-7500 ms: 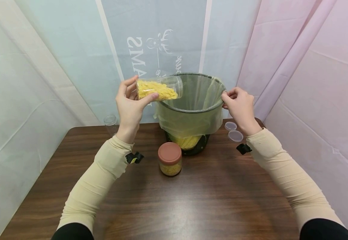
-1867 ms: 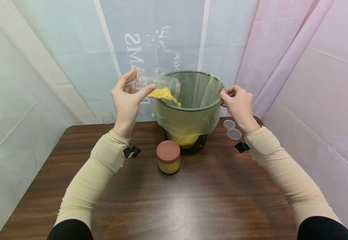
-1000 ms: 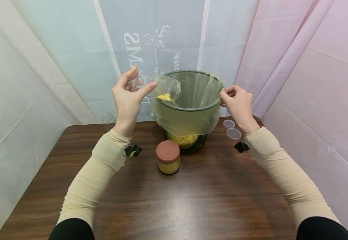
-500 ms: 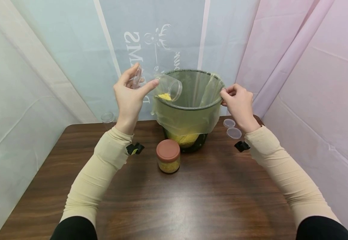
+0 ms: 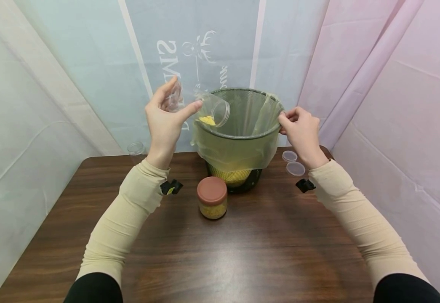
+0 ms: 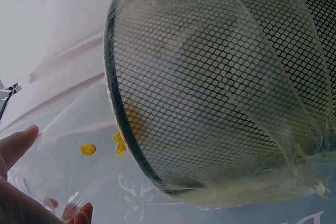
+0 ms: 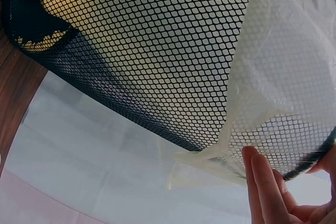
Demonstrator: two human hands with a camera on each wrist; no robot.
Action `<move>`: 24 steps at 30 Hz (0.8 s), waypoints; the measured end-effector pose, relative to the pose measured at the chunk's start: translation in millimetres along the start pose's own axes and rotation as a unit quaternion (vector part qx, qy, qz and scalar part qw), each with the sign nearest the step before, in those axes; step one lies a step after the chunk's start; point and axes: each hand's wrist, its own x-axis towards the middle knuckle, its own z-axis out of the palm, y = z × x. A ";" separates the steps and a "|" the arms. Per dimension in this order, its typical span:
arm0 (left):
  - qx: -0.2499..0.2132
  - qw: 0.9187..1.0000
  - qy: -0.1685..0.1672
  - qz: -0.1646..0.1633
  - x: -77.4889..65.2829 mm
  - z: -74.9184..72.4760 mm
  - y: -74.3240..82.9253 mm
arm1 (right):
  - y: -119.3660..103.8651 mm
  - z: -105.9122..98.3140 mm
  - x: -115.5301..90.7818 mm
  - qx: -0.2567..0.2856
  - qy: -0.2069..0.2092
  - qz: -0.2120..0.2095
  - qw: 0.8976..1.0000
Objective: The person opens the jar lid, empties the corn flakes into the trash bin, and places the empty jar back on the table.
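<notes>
My left hand (image 5: 163, 122) grips a clear plastic jar (image 5: 220, 108) by its base end. The jar lies tilted over the left rim of a black mesh waste bin (image 5: 242, 137), mouth toward the inside. A small heap of yellow flakes (image 5: 206, 120) rests near the jar's mouth; loose yellow bits (image 6: 88, 149) show through its wall in the left wrist view. A pale green bin liner (image 5: 238, 155) is folded over the rim. My right hand (image 5: 300, 128) pinches the rim and liner at the right, fingers (image 7: 268, 187) outside in the right wrist view.
A lidded jar (image 5: 212, 198) with a reddish-brown cap and yellow contents stands before the bin. Another clear jar (image 5: 136, 149) is behind the left wrist. Two clear lids (image 5: 295, 168) lie right of the bin on the brown table (image 5: 220, 261). Curtains surround the table.
The jar, mostly full of yellow flakes at first, has tipped further and emptied down to a small heap. The right hand stays on the rim.
</notes>
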 end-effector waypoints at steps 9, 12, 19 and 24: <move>0.018 1.000 -0.006 0.017 2.3 4.5 -1.4 | -0.8 -0.5 -0.7 0.007 -0.002 0.004 1.000; 0.026 0.999 -0.006 0.022 3.7 7.5 -0.5 | -1.0 -0.4 -0.4 0.004 -0.002 0.004 1.000; 0.068 0.997 -0.017 0.039 7.8 13.0 1.9 | -0.7 0.5 0.4 0.000 -0.002 0.004 1.000; 0.107 0.993 -0.020 0.052 14.9 13.9 -10.5 | -0.5 1.0 0.4 0.002 -0.002 0.006 1.000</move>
